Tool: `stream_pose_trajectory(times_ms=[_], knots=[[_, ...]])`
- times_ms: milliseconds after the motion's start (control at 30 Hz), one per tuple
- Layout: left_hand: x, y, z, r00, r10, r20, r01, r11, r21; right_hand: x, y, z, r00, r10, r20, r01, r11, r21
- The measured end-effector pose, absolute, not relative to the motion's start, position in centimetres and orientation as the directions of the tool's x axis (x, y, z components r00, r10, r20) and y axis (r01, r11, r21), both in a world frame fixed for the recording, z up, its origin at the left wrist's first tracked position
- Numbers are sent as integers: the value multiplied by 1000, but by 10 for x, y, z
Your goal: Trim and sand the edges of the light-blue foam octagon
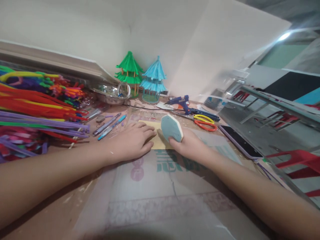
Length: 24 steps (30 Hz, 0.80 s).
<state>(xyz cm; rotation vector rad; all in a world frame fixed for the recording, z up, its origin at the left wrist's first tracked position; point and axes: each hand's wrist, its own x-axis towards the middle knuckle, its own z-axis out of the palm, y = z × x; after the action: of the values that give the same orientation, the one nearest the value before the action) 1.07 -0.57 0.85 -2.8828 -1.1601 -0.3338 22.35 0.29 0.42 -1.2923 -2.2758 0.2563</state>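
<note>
My right hand (pixel 190 145) grips a pale-blue octagonal piece (pixel 171 128) with a thick cream edge, which looks like foam. It is held tilted up, with the thumb on its blue face and the other fingers hidden behind. A flat yellow sheet (pixel 158 144) lies just below and to the left of it. On the left edge of that sheet rests my left hand (pixel 136 140), palm down, fingers apart and holding nothing. Both lie over a plastic sheet printed with green characters (pixel 170 160).
Bundles of pipe cleaners (pixel 37 100) fill the left side. Pens (pixel 111 127) lie beside my left forearm. Behind stand a metal bowl (pixel 107 93), a green pagoda model (pixel 129 68) and a blue one (pixel 153 78). A glue gun (pixel 182 103), scissors (pixel 205 123) and phone (pixel 240 141) are at right.
</note>
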Motion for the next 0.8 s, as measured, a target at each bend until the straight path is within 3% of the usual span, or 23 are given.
stream_pose_trajectory(times_ms=[200,433,667,800], knots=[[13,-7,13,689,700,186,706,-707,43,208,44,1,-299,865,404,806,455,-378],[10,-5,8,698,688,202,692,-719,57,221,0,10,-450,833,321,739,549,-390],[12,-6,10,677,709,196,713,-698,62,206,35,2,-327,866,378,798,467,-380],[11,-7,8,677,706,208,712,-700,58,216,14,10,-412,848,333,749,523,-406]])
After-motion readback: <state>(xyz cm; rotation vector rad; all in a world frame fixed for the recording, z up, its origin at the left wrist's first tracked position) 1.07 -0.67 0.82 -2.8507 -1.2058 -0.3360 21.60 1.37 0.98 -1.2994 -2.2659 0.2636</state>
